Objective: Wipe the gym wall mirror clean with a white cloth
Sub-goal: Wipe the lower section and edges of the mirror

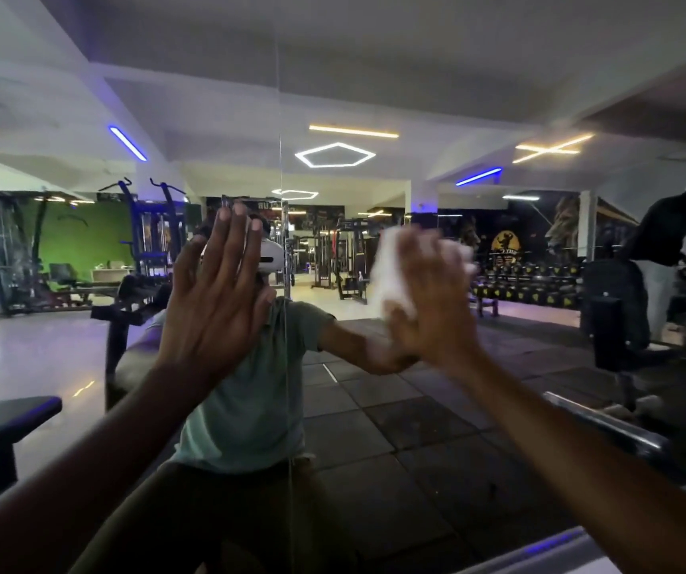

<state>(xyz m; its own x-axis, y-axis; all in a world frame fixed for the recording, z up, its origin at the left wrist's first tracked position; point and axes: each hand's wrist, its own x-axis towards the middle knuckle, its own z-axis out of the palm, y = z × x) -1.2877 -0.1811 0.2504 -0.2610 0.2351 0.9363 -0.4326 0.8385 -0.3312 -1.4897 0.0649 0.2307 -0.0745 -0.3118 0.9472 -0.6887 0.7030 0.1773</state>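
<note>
A dim gym fills the glass: the mirror [374,408] spans the whole view, giving back dark floor tiles, weight machines and lit ceiling strips, with a thin vertical seam between two panes running through the centre. The white cloth [391,271] sits just right of that seam, at about two o'clock from the frame's middle, pressed against the glass under the right hand [432,296]; the hand is blurred, its fingers seem spread over the bunched cloth rather than closed round it, though how far they curl cannot be told. The left hand [217,292], at about ten o'clock, lies flat with straight fingers together and holds nothing, probably bracing on the pane. The cloth looks light, soft and limp, so it should be best taken bunched under the palm; the mirror is rigid, slick and breakable, calling for even pressure. Reversed lettering on wall banners at nine o'clock is too small to read.
</note>
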